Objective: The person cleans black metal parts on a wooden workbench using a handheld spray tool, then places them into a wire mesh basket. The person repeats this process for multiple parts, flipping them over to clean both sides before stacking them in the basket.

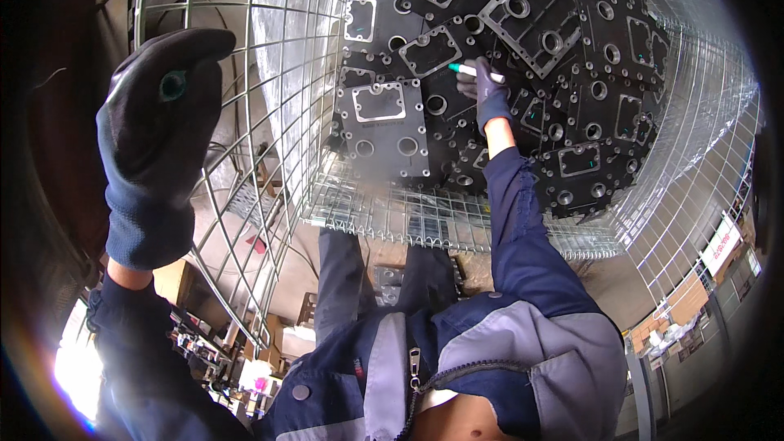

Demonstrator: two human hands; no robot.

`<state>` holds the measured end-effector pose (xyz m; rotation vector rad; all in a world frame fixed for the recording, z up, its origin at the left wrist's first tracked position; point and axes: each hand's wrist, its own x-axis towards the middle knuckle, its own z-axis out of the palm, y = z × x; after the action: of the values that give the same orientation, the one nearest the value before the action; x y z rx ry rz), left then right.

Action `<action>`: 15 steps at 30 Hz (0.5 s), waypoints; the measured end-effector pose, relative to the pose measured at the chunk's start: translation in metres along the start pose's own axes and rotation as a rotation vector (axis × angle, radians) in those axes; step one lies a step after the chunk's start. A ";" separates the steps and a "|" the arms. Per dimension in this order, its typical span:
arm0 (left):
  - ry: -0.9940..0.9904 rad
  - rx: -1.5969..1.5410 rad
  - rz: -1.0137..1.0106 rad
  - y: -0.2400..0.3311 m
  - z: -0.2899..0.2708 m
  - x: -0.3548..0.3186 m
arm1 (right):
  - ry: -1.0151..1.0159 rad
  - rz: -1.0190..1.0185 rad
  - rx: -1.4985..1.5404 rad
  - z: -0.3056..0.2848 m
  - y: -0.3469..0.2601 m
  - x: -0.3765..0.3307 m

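My right hand (487, 91), in a dark glove, is closed round a white marker (482, 73) with a green end. That end points left, over flat black metal plates (384, 135) with round holes and bare-metal rectangular outlines. My left hand (159, 106), also gloved, is raised at the left, in front of the wire mesh. Its fingers look curled together. A dark round spot with a green rim (172, 86) shows on it; whether that is an object or a stain I cannot tell.
A large wire mesh cage (384, 224) surrounds the heaped plates, several with short green marks. Clear plastic film (286, 57) lines its left side. My legs (343, 273) stand against the near wall. Cardboard boxes (690, 298) are at the right, outside the mesh.
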<state>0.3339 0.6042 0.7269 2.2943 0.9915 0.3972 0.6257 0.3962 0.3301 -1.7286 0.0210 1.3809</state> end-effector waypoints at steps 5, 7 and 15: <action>-0.017 0.037 -0.049 -0.001 -0.001 -0.001 | -0.012 -0.189 0.140 0.013 0.019 0.019; -0.033 0.054 -0.032 0.002 -0.002 0.001 | -0.026 -0.215 0.148 0.016 0.023 0.029; -0.028 -0.006 0.026 -0.009 -0.001 -0.001 | -0.013 -0.292 0.046 0.014 0.038 0.029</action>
<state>0.3278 0.6092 0.7215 2.3034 0.9466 0.3769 0.6058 0.3964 0.2843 -1.6118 -0.1987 1.1671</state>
